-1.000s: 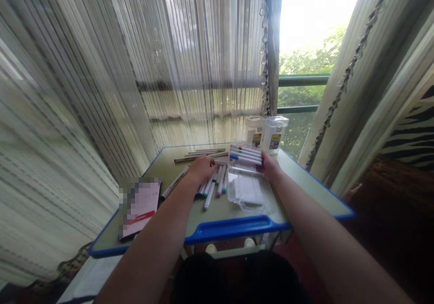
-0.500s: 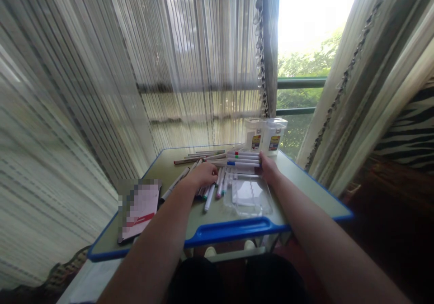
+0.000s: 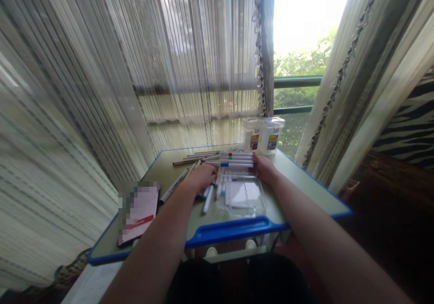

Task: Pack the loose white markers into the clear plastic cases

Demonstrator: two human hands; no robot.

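Our R hand (image 3: 266, 169) has fingers clamped on the open case (image 3: 242, 188), near the counter (image 3: 291, 170) front; it'd be light, stiff, prob. brittle, best held by the rim. L hand (image 3: 202, 176) at the pens (image 3: 208, 200); we can't tell if its fingers are closed.

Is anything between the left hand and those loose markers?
Nothing visible for the loose markers beneath the left hand. A few beside it, though, show through the clear case in the right hand.
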